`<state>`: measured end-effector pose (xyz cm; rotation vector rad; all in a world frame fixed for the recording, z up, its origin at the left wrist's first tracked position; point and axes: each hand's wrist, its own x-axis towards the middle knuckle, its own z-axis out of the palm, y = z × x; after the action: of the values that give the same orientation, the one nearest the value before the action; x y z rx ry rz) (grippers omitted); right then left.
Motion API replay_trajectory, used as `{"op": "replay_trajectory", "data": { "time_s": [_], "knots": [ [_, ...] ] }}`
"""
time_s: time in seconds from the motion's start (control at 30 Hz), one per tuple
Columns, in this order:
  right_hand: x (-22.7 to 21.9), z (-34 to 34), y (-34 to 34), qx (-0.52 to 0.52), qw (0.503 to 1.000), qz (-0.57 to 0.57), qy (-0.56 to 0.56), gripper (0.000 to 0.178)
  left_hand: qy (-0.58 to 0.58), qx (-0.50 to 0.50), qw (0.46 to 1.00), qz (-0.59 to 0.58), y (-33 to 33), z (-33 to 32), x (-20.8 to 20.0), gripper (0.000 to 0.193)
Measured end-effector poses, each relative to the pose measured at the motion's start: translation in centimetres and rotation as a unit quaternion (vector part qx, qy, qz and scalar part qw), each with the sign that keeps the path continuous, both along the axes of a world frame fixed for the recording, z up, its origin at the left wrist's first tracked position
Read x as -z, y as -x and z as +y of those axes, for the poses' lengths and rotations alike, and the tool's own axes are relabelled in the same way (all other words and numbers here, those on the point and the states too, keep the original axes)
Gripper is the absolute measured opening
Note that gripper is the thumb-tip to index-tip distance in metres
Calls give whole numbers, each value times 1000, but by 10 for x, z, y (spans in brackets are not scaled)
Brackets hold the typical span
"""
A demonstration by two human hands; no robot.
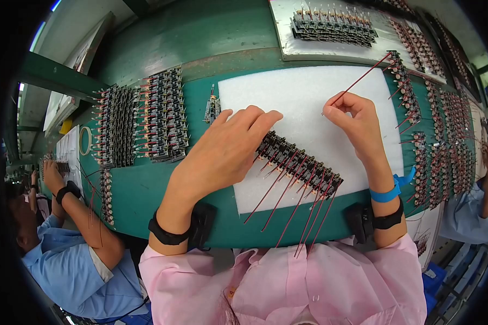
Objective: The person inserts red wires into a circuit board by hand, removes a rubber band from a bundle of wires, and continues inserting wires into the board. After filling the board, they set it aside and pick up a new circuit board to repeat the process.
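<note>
My left hand [219, 149] is curled palm-down over the upper left end of a dark circuit board strip [301, 165], gripping it; some of its fingertips are hidden. Several thin dark red wires [279, 197] stick out from the strip toward me. The strip lies slanted over a white foam sheet [314, 100]. To the right of the strip and above the sheet, my right hand [358, 122] pinches one long red wire [362, 79] between thumb and fingers. The wire slants up to the right, its far end beside another wired board strip [404, 89].
Stacked circuit boards [165, 116] stand at the left, beside a small loose board [212, 107]. More wired strips [442, 146] line the right side. A silvery panel [331, 51] at the back bears another stack. A co-worker in a blue shirt [81, 271] sits at my left; another person [474, 211] is at far right.
</note>
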<state>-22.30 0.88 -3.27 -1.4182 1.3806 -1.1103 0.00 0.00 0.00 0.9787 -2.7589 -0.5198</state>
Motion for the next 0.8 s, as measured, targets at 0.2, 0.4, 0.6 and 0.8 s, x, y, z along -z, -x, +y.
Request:
{"op": "replay_trajectory", "data": {
  "time_s": [0.2,0.4,0.6,0.8],
  "knots": [
    [0,0,0,0,1000,7,1,10,9,-6,1000,7,0,1,0,62],
    [0,0,0,1,1000,9,-1,10,1,-10,1000,17,0,1,2,62],
    [-17,8,-1,-55,993,-104,22,8,-14,-10,1000,-3,-2,0,4,60],
    [-60,52,-23,-329,857,-370,140,16,22,-11,1000,-2,0,1,4,54]
  ]
}}
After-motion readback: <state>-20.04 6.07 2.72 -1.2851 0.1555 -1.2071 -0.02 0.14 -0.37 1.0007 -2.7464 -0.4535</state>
